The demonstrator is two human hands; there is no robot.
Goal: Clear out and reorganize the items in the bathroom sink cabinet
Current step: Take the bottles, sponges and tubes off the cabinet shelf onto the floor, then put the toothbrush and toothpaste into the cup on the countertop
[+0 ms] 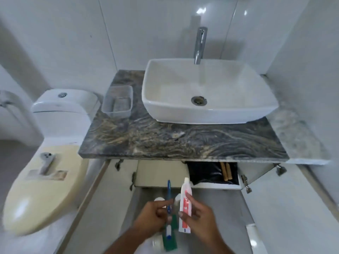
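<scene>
Left hand (156, 215) is pinching a slim blue toothbrush (169, 194). Right hand (199, 216) is gripping a white-and-red toothpaste tube (185, 202), white cap toward the open cabinet (157, 173). Both items are being held just in front of that cabinet.

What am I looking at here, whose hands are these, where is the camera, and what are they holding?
No machine here: these are a person's two bare hands, filmed by one wide-angle camera worn on the head, looking down. The left hand grips a blue toothbrush; the right hand holds a white and red toothpaste tube. Beyond them a dark stone countertop carries a white basin under a tap, and a clear plastic tub. Beneath it the cabinet stands open, with a black bag inside. A toilet stands to the left.
</scene>
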